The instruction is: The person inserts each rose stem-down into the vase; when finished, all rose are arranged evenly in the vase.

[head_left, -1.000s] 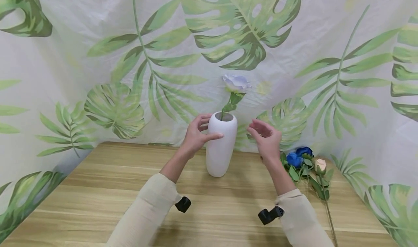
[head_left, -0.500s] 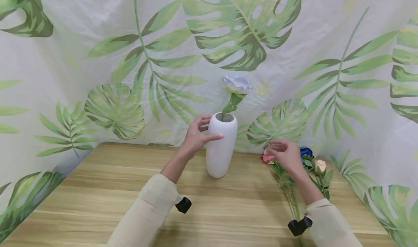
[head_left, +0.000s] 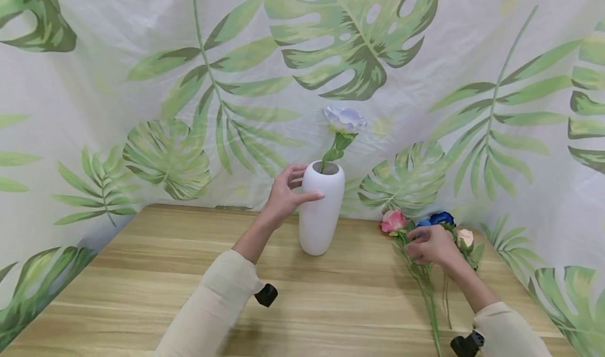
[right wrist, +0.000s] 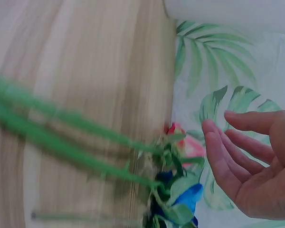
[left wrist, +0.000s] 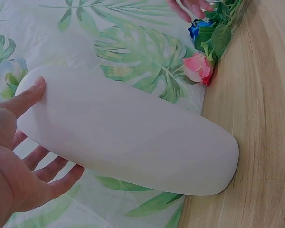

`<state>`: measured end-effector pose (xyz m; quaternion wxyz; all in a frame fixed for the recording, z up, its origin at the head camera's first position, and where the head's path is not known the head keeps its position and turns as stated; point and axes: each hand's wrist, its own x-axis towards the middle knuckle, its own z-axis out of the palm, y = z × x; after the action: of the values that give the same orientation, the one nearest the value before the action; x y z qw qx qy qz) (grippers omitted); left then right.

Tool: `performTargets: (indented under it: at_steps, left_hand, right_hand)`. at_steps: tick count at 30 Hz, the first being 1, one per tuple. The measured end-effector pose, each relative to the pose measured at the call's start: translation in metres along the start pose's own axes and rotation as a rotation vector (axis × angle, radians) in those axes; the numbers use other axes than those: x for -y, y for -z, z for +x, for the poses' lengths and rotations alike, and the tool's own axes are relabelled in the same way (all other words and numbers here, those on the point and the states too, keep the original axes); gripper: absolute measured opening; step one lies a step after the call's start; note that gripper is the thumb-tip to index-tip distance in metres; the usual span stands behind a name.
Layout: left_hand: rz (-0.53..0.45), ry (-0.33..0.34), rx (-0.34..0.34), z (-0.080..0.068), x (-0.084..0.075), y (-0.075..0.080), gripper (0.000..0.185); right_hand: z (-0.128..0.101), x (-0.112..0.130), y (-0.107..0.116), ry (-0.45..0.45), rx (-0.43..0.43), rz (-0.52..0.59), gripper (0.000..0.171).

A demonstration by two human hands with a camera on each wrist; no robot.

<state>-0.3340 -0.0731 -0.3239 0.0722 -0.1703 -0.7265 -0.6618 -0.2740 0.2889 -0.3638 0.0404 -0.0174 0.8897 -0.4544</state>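
Note:
A tall white vase (head_left: 321, 215) stands upright on the table, holding one pale lilac-white flower (head_left: 344, 118) that leans right. My left hand (head_left: 285, 195) grips the vase near its mouth, thumb across the front and fingers round the far side, as the left wrist view of the vase (left wrist: 128, 133) also shows. Above the loose flowers at the right is my right hand (head_left: 435, 245), its fingers loosely bent and nothing between them in the right wrist view. Beneath and beside it lie a pink rose (head_left: 393, 221), blue roses (head_left: 441, 219) and a peach rose (head_left: 465, 238).
Long green stems (head_left: 429, 304) run toward the front of the wooden table (head_left: 189, 283). A leaf-printed cloth (head_left: 236, 58) hangs right behind the table's back edge. Black wrist cameras (head_left: 266, 295) sit on both sleeves.
My right hand has moved from beside the vase rightward and down to the loose flowers, uncovering the pink rose. The left hand and vase have stayed in place.

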Motion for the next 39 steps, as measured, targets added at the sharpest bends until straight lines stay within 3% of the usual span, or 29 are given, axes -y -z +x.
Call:
performTargets:
  at_steps: [12, 20, 28, 39]
  left_hand:
    - [-0.001, 0.006, -0.003, -0.001, -0.001, 0.0, 0.069]
    - [-0.003, 0.004, -0.001, 0.0, 0.0, -0.001, 0.07]
    - [0.005, 0.002, -0.003, 0.0, 0.001, -0.001, 0.07]
    - [0.008, -0.001, 0.002, -0.001, 0.0, 0.0, 0.071]
  right_hand:
    - [-0.015, -0.017, 0.01, -0.095, 0.138, -0.194, 0.021]
    - [-0.017, -0.028, 0.005, -0.154, 0.151, -0.268, 0.022]
    - [-0.018, -0.03, 0.0, -0.176, 0.222, -0.202, 0.033]
    - [-0.018, -0.035, -0.003, -0.17, 0.219, -0.12, 0.04]
